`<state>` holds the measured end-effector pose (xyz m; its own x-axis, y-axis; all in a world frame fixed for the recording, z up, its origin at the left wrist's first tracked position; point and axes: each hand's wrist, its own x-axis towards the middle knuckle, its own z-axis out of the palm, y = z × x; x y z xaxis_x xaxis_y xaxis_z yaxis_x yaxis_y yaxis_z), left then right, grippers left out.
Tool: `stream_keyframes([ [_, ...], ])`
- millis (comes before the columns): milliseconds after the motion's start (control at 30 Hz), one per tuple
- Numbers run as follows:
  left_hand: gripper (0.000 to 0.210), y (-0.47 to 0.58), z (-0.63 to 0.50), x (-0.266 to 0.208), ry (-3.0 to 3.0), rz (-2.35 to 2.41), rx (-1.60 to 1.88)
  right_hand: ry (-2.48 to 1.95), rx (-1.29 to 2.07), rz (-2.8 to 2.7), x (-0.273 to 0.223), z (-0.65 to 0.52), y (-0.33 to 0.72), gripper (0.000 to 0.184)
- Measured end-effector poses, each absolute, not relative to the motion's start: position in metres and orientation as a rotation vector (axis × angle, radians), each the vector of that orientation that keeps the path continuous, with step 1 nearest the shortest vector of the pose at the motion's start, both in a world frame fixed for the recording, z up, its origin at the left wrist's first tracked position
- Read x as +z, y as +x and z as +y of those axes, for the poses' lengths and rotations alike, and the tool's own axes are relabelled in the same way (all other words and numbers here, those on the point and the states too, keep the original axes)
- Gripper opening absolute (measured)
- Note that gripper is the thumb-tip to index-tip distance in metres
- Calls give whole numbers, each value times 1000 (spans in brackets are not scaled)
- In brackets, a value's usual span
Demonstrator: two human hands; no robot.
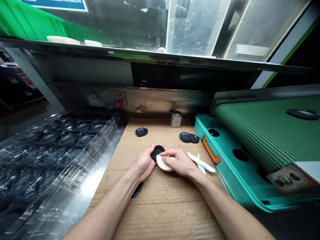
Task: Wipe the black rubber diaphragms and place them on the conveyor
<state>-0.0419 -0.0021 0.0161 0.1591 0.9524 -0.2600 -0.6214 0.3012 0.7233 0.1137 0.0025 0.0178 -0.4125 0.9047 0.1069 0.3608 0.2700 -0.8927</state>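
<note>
A round black plastic part [157, 151] with a raised rim sits in my left hand [144, 162], the thumb at its edge. My right hand [180, 162] is closed on a flat, round, cream-white pad [163, 164], which overlaps the lower right of the black part. Whether pad and part touch is unclear. Beneath my left wrist another black part [137, 190] lies half hidden on the cardboard sheet [165, 213]. Twisted white cloth strips [201, 162] rest just right of my right hand. Farther back are a black part [141, 132] and two overlapping ones [185, 136].
A small translucent bottle [176, 120] with a dark cap stands at the back. To the left, clear plastic trays [82, 156] hold many black parts. On the right, a teal bin [232, 186] sits partly under a green conveyor belt [280, 133]. A metal shelf [150, 55] crosses above.
</note>
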Motion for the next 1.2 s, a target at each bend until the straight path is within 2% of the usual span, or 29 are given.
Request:
stream_keyframes([
  [133,28,-42,-1,15,511,770,1192,-1231,741,-1903,22,2,115,31],
  [333,28,-43,1,13,490,750,1191,-1179,754,-2075,26,0,114,30],
  [500,29,-41,1,13,452,763,1191,-1267,537,-2052,20,-4,105,32],
  [700,32,-37,0,14,392,734,1190,-1602,197,-1988,16,-14,77,42],
  [867,32,-46,5,15,392,744,1245,-1628,201,-1936,13,-2,88,39],
  [1033,40,-60,5,24,316,624,1183,-1577,373,-1696,3,11,117,39],
  [1200,38,-64,0,32,205,462,1135,-1576,425,-1764,-6,12,121,35],
])
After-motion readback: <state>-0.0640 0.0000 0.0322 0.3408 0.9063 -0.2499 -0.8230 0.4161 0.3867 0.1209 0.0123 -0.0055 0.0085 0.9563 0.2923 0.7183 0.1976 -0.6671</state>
